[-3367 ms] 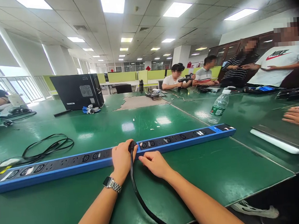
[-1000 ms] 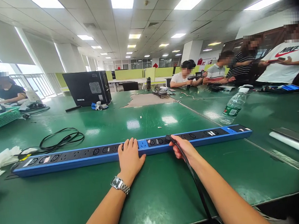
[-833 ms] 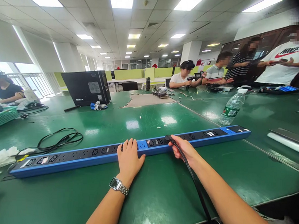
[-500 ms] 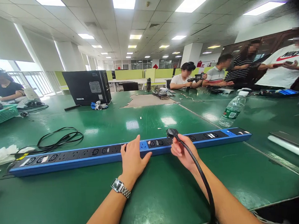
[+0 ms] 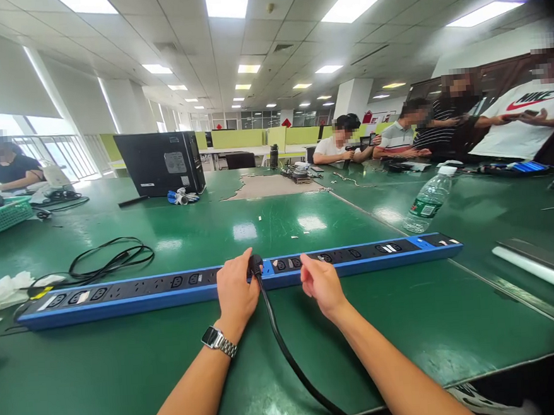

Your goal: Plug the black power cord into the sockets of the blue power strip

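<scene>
A long blue and black power strip (image 5: 122, 294) lies across the green table (image 5: 315, 350) in front of me. My left hand (image 5: 235, 290), with a metal watch on its wrist, is closed on a black plug (image 5: 255, 264) at a socket near the strip's middle. The plug's black cable (image 5: 292, 364) trails back toward me over the table's front edge. My right hand (image 5: 321, 285) hovers just right of the plug, against the strip's near side, with fingers loosely apart and nothing in them.
A coiled black cable (image 5: 107, 260) and white tissue (image 5: 1, 293) lie at the left. A plastic water bottle (image 5: 426, 201) stands at the right, a black computer case (image 5: 160, 164) at the back. Several people sit or stand around the far tables. A green basket (image 5: 0, 217) sits far left.
My right hand pulled the plug out of a socket right of centre and lifted it. The plug has passed to my left hand, now at a socket nearer the middle. My right hand is free.
</scene>
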Demonstrator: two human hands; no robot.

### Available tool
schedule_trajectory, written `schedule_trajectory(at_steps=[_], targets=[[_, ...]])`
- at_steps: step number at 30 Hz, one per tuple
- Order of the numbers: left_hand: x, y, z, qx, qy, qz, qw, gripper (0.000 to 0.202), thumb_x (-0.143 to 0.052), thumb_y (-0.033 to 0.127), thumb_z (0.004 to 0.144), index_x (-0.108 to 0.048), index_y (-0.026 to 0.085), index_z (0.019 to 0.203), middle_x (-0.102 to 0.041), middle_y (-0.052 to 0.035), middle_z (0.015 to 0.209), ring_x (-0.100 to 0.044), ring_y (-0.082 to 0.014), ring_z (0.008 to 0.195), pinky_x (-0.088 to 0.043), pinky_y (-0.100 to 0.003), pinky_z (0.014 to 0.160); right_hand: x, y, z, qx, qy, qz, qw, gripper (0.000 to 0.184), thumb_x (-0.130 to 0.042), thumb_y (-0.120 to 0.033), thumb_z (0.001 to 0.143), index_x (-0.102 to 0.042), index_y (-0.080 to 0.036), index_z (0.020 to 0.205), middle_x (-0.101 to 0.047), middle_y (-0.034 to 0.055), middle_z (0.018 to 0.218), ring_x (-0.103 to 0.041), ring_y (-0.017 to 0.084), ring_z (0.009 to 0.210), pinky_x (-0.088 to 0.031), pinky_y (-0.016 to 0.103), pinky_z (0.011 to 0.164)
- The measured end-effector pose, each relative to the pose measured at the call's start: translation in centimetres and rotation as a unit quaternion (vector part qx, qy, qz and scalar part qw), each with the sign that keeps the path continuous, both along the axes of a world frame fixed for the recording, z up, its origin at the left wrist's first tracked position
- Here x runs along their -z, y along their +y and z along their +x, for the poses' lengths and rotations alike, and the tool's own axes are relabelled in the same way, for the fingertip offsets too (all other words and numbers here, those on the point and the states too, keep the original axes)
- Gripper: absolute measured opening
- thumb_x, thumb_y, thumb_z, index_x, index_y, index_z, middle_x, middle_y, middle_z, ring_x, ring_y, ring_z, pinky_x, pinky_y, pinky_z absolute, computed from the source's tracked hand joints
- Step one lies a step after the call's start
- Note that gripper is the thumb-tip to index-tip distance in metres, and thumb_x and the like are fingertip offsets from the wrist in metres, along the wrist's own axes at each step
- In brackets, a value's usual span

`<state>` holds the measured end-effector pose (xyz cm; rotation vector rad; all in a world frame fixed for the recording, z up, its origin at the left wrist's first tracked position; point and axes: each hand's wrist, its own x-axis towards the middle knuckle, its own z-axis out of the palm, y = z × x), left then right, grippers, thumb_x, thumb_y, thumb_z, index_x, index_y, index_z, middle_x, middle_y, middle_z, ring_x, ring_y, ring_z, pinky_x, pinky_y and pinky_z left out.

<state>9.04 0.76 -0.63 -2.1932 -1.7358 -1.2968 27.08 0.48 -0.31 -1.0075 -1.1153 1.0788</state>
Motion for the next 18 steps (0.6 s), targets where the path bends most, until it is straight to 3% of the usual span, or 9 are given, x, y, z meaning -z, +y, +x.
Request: schedule_trajectory(at_steps=[4, 11, 18], targets=[[0.2, 0.3, 0.3, 0.020, 0.027, -0.039, 0.999, 0.031, -0.048, 0.027, 0.092, -0.059, 0.025, 0.121, -0.069, -0.0048, 0.116, -0.058, -0.0226, 0.108, -0.040, -0.042, 0.094, 0.2, 0.3, 0.5, 0.026, 0.010, -0.014, 1.000, 0.055, -0.061, -0.067, 0.072, -0.048, -0.020, 0.047, -0.026, -0.0088, 0.033, -0.023, 0.004, 0.030, -0.023, 0.021, 0.034], [-0.8, 0.2, 0.9, 0.055, 0.095, -0.069, 0.992, 0.041, -0.045, 0.018, 0.088, -0.058, 0.029, 0.126, -0.067, -0.0024, 0.122, -0.056, -0.0228, 0.110, -0.041, -0.041, 0.093, 0.4, 0.0, -0.2, 0.003, -0.043, -0.009, 0.999, 0.055, -0.057, -0.068, 0.075, -0.048, -0.020, 0.049, -0.030, -0.0071, 0.034, -0.026, 0.006, 0.031, -0.022, 0.022, 0.034], [-1.0, 0.2, 0.9, 0.050, 0.103, -0.093, 0.989, 0.041, -0.046, 0.018, 0.087, -0.058, 0.029, 0.125, -0.069, -0.0025, 0.116, -0.057, -0.0234, 0.106, -0.042, -0.041, 0.093, 0.5, 0.1, 0.2, 0.016, -0.060, -0.033, 0.998, 0.053, -0.057, -0.067, 0.075, -0.048, -0.021, 0.049, -0.031, -0.0069, 0.036, -0.028, 0.007, 0.032, -0.022, 0.023, 0.036]])
